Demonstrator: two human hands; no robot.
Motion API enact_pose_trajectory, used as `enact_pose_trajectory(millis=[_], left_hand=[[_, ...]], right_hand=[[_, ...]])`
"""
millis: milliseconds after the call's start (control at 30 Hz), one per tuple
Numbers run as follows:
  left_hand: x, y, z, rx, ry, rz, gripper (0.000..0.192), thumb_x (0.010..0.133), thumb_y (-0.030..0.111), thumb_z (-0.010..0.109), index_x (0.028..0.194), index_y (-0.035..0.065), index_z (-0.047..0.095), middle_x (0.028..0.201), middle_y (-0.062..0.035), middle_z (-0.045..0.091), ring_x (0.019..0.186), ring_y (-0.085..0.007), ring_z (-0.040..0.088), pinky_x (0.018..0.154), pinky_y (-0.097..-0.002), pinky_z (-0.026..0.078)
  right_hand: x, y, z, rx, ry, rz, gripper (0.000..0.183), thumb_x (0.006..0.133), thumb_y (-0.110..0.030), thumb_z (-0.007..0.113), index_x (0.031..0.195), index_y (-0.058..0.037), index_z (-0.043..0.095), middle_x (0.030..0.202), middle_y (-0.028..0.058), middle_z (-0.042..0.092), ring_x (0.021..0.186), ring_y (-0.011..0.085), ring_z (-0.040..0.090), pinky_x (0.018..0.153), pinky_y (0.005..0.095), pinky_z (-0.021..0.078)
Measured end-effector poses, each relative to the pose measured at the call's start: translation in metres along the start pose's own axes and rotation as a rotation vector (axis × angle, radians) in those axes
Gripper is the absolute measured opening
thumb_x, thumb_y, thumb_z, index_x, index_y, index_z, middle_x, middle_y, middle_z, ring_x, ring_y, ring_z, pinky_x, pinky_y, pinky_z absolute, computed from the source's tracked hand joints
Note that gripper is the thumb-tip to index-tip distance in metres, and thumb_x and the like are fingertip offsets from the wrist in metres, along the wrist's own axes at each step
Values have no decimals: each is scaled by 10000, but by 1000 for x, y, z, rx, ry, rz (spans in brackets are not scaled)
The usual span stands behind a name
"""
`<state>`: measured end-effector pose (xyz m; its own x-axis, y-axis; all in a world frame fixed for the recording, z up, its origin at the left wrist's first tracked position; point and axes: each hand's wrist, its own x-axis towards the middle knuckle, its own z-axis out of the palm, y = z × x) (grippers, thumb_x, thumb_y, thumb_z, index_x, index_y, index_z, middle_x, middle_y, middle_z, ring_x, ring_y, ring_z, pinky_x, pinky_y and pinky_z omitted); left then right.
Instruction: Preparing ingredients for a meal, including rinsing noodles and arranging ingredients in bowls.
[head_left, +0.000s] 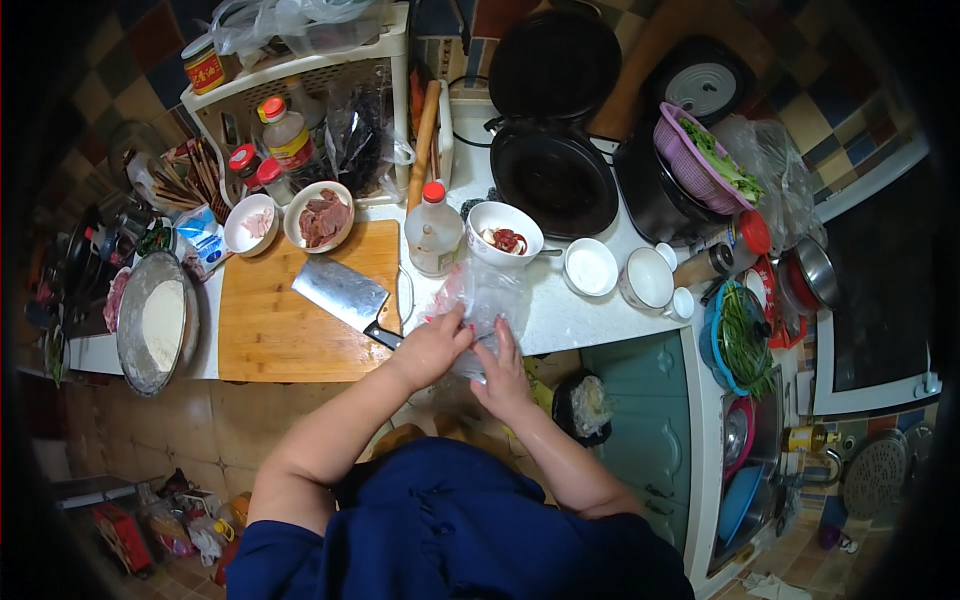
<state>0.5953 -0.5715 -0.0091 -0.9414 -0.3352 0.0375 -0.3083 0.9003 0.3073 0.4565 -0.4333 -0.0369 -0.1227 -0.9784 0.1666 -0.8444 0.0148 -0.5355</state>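
Observation:
A clear plastic bag (495, 292) with some reddish print lies at the counter's front edge, part of it hanging over. My left hand (429, 351) grips the bag from the left, fingers bent on the film. From the other side my right hand (504, 379) holds its lower part between thumb and fingers. What the bag contains cannot be made out. Just left of my left hand, a cleaver (341, 294) rests on a wooden cutting board (300, 349), its black handle partly behind my wrist. Beyond the bag stand a red-capped plastic bottle (433, 236) and a bowl with dried red chilies (504, 234).
Bowls of sliced meat (324, 217) and pale pieces (255, 225) stand at the board's far edge. A metal basin of flour (163, 322) overhangs the counter at left. An open electric griddle (555, 180) is behind; white bowls (590, 267) sit right, near a blue basket of greens (739, 337).

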Motion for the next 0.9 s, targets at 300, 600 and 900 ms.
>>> enact_pose_trajectory(millis=[300,600,900], left_hand=[[38,24,26,-205,155,23,260,826,113,543,1078,62,514,1210,-203,468,1042,-362,557,818,-376,521],[70,23,43,-200,259,33,242,816,116,538,1047,45,535,1084,-173,489,1005,-325,543,830,-361,504],[83,13,36,-174,275,-9,270,809,109,550,1069,44,527,1079,-178,486,1005,-337,540,842,-377,493]], right_hand=[[-2,40,-18,-78,182,74,504,657,-54,718,1137,-93,568,1471,204,267,1328,409,320,1059,465,334],[14,68,-29,-124,172,89,490,663,-7,688,1131,-106,580,1441,216,318,1306,413,347,1055,460,345],[39,79,-36,-144,159,33,511,656,12,684,1141,-110,580,1425,220,332,1304,414,352,1048,459,349]])
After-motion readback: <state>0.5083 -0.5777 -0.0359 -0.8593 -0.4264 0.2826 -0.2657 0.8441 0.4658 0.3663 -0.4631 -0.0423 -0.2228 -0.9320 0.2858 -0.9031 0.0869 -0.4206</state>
